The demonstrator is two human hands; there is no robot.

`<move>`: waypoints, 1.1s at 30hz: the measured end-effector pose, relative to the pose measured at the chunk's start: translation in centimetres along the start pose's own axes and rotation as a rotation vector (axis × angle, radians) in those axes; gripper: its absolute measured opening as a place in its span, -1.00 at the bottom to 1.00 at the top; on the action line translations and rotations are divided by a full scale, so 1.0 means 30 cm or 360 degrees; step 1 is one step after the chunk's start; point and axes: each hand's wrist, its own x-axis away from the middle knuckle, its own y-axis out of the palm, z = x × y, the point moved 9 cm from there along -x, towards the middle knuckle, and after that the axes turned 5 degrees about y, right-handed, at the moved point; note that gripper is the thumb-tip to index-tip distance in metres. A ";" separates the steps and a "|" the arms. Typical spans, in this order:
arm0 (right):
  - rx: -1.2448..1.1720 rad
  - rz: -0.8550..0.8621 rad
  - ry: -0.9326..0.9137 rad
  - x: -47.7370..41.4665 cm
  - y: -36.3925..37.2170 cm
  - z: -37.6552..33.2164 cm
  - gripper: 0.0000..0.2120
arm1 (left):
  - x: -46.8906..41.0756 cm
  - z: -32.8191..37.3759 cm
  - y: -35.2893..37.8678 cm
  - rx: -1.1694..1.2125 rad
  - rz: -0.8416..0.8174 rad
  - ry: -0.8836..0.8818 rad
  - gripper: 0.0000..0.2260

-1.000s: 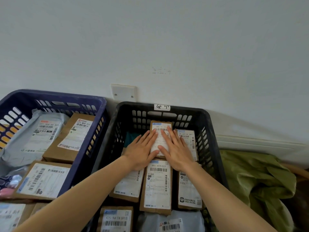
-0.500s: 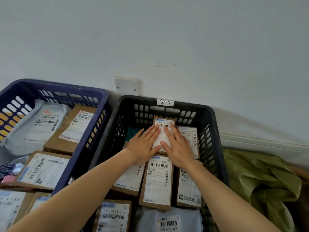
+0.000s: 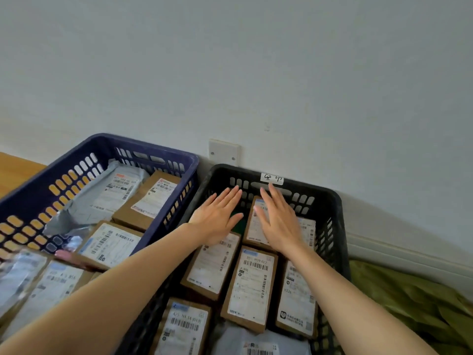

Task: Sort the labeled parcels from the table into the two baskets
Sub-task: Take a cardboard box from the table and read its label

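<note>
Near parcels: brown boxes with white labels lie flat in your black basket [image 3: 340, 226], the 425 N4 14 box [image 3: 183, 326] nearest you and the H19 022 box [image 3: 249, 285] beyond it.
Your left hand [image 3: 217, 216]: flat, fingers straight, holding nothing, over the basket's far left part.
Your right hand [image 3: 277, 221]: flat, fingers straight, over the farthest box [image 3: 256, 224]; contact cannot be told.
Blue basket [image 3: 143, 144]: just left of the black one, holding boxes and a grey mailer [image 3: 112, 193].
Wall plate [image 3: 224, 152]: behind both baskets.
</note>
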 end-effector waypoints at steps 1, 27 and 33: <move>-0.0003 0.0014 -0.0028 -0.006 -0.019 -0.037 -0.45 | 0.017 -0.012 -0.047 -0.0036 0.0053 -0.0011 -0.45; -0.0205 -0.0091 -0.0790 0.207 0.454 -1.817 -0.44 | 1.585 -1.111 -0.681 -0.0232 0.0574 -0.1007 -0.43; -0.0271 -0.0242 -0.0880 0.305 0.692 -2.127 -0.47 | 1.909 -1.326 -0.631 -0.0152 0.0592 -0.1221 -0.43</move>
